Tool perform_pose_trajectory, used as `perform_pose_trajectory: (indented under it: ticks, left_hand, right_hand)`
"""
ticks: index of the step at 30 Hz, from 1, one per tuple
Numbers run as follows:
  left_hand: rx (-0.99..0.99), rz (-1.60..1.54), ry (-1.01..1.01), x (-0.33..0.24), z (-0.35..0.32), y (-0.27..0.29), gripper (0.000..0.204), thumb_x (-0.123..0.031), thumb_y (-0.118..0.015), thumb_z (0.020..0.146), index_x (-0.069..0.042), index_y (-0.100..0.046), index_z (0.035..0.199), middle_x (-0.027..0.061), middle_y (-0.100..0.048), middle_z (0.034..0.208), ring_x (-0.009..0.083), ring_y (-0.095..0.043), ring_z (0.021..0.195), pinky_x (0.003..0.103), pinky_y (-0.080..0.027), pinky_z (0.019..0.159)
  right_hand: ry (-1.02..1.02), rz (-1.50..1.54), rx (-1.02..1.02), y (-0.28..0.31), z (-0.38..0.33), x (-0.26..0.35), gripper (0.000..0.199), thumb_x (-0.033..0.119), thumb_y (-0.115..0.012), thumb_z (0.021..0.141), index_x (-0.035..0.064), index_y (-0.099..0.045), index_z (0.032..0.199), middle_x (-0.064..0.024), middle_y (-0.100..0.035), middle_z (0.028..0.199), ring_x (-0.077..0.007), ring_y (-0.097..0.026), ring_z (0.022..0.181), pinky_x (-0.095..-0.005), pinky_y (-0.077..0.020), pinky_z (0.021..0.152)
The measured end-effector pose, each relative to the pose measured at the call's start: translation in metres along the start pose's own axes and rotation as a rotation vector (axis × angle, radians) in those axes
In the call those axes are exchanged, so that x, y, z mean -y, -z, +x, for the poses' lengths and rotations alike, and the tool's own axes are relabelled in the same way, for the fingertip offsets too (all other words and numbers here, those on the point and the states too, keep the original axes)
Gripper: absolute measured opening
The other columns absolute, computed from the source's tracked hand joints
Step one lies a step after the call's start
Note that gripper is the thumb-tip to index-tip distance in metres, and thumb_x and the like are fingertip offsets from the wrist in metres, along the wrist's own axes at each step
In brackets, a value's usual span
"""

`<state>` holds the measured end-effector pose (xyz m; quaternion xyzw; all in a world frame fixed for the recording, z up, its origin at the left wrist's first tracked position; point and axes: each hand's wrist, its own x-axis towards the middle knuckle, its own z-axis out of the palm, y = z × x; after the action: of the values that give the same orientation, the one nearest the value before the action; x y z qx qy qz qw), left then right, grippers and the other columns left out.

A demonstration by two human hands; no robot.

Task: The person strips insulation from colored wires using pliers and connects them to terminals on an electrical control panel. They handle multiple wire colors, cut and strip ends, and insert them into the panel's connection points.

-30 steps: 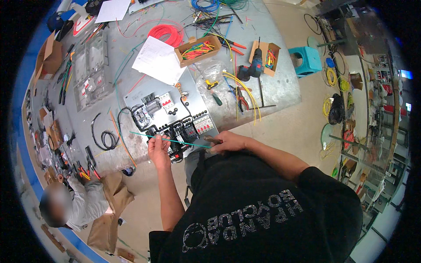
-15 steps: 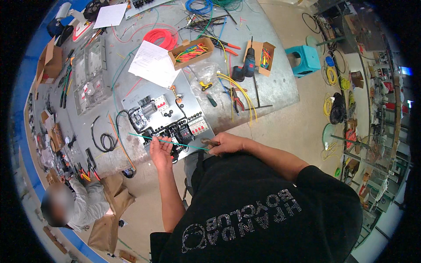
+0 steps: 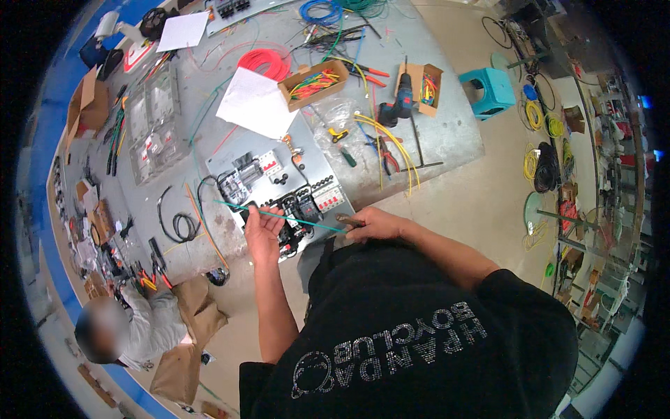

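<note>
A thin green wire slants from over the board toward my right hand. My left hand, palm up with its fingers curled, has the wire between thumb and fingers. At the wire's right end, my right hand grips a pliers-like tool; its dark jaws show beside the wire, though its handles are hidden in the hand. Beneath the left hand, at the table's near edge, lies a metal mounting board with black wiring, terminal blocks and breakers with red switches.
Beyond the board are papers, a box of coloured wire pieces, a red wire coil, a cordless drill and pliers. A co-worker sits at the lower left. A blue stool stands right of the table.
The whole view has shifted slightly, so the table appears farther right. Both hands keep their hold, and the green wire still stretches between them.
</note>
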<state>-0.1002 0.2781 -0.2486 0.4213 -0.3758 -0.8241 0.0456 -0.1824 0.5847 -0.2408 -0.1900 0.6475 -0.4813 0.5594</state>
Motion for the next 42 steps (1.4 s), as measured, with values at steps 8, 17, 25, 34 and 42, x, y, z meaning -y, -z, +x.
perform_pose_trajectory:
  ticks: [8,17,25,34,42]
  left_hand:
    - [0.018,-0.107,0.013,-0.006,-0.007,0.068,0.037,-0.041,-0.057,0.101,-0.005,-0.061,0.095,0.0116,-0.068,0.091,0.0250,-0.069,0.086,0.037,-0.057,0.080]
    - [-0.004,-0.105,-0.030,-0.029,-0.020,0.112,0.036,-0.038,-0.056,0.102,-0.003,-0.062,0.097,0.0123,-0.070,0.090,0.0221,-0.071,0.082,0.033,-0.059,0.074]
    - [-0.020,-0.010,-0.133,-0.048,-0.019,0.149,0.028,-0.029,-0.057,0.103,-0.002,-0.062,0.101,0.0124,-0.071,0.091,0.0208,-0.072,0.081,0.031,-0.059,0.073]
    - [-0.069,-0.017,-0.164,-0.059,-0.010,0.164,0.023,-0.027,-0.059,0.102,-0.004,-0.063,0.101,0.0115,-0.071,0.093,0.0186,-0.070,0.080,0.031,-0.058,0.072]
    - [-0.069,-0.026,-0.159,-0.061,0.000,0.166,0.024,-0.027,-0.060,0.101,-0.003,-0.063,0.101,0.0097,-0.069,0.086,0.0191,-0.068,0.076,0.032,-0.058,0.072]
  right_hand:
    - [0.052,-0.300,-0.026,-0.053,0.018,0.019,0.031,0.028,-0.071,0.090,0.0032,-0.067,0.109,-0.0158,-0.067,0.084,-0.0251,-0.064,0.077,-0.0377,-0.0508,0.077]
    - [0.000,-0.295,0.005,-0.088,0.040,0.041,0.035,0.028,-0.072,0.089,0.0066,-0.068,0.117,-0.0180,-0.069,0.089,-0.0240,-0.066,0.080,-0.0364,-0.0509,0.079]
    - [-0.001,-0.339,-0.003,-0.103,0.058,0.049,0.030,0.027,-0.073,0.090,0.0031,-0.069,0.107,-0.0127,-0.067,0.080,-0.0175,-0.062,0.075,-0.0344,-0.0501,0.074]
    - [-0.002,-0.412,0.034,-0.102,0.073,0.063,0.027,0.026,-0.072,0.089,0.0033,-0.068,0.103,-0.0159,-0.068,0.084,-0.0221,-0.065,0.076,-0.0358,-0.0507,0.074]
    - [0.011,-0.387,0.018,-0.102,0.076,0.068,0.025,0.024,-0.072,0.089,0.0023,-0.067,0.099,-0.0134,-0.067,0.081,-0.0211,-0.064,0.074,-0.0347,-0.0498,0.071]
